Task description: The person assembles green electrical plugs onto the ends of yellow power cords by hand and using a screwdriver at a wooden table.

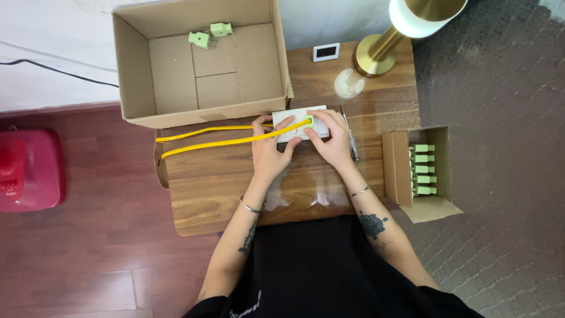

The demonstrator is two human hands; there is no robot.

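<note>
**Both hands on a white block at the back of the bench**

While the person sits at the small wooden bench [223, 194], two cardboard packages frame the work. The large open carton [147, 65] stands at the far left of the bench, flaps up, brown and rectangular, with two pale green plugs [210, 34] lying loose on its floor near the back wall. The small open carton [395, 168] lies on its side at the right edge of the bench, its mouth facing up to the camera, and holds a neat column of green plugs [422, 169] stacked one above another. A small white-framed dark tile [326, 52] lies flat at the back of the bench, just beside the brass lamp base [374, 56].

The white block [301, 122] is flat, rectangular and pale, lying near the back of the bench, close to the large carton's front wall. A green plug [309, 121] sits on its top face, and a flat yellow cable [218, 135] runs from it leftward in two strands across the bench.

The left hand [269, 147] is curled over the block's left end, fingers pinning the cable against it. The right hand [332, 138] grips the block's right end, fingertips pressed beside the plug. A slim pen-like tool [352, 144] lies just right of the right hand.
</note>
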